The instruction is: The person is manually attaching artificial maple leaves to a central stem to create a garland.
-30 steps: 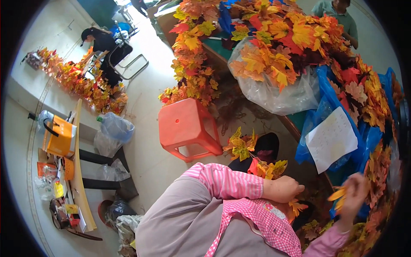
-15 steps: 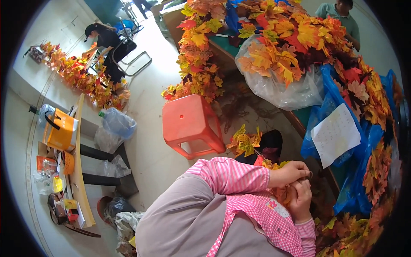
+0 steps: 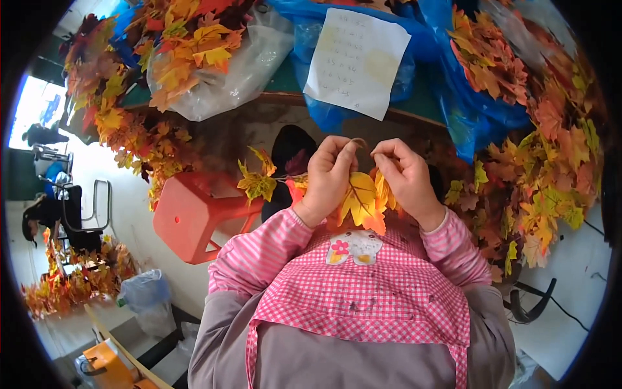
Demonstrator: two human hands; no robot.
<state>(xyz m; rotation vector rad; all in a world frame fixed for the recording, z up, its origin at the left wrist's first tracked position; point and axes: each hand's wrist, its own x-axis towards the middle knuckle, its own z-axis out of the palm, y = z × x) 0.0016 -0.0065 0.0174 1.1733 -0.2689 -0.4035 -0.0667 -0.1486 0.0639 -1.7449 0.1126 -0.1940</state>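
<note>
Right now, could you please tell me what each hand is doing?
Left hand: closed, pinching the thin brown stem above the yellow and orange fabric maple leaves.
Right hand: closed, pinching the same stem.

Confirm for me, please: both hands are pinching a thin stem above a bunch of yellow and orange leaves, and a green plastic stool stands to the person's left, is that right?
Not quite: the stool is orange-red, not green, as the head view shows. The rest holds: the left hand and right hand pinch a thin stem above the yellow and orange leaves, with the stool on the person's left.
</note>
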